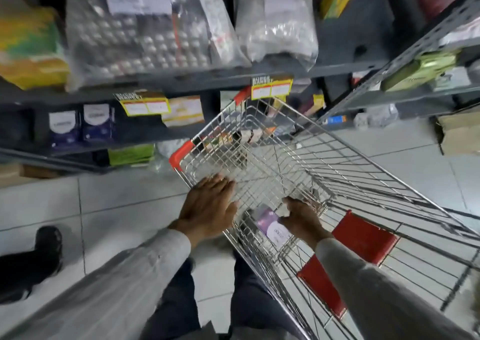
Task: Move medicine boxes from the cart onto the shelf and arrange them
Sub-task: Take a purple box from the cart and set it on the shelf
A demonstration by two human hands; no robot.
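Note:
A wire shopping cart stands tilted in front of me, against the grey shelf. My left hand lies flat on the cart's near left rim, fingers apart, holding nothing. My right hand reaches into the near end of the cart, its fingers curled around a purple-and-white medicine box. Several small medicine boxes lie at the cart's far end by the red corner guard. Two purple-and-white boxes stand on the lower shelf at the left.
Plastic-wrapped bulk packs fill the upper shelf. Yellow price tags hang from its edge. A second rack runs along the right, with a cardboard carton on the tiled floor. A black shoe is at the left.

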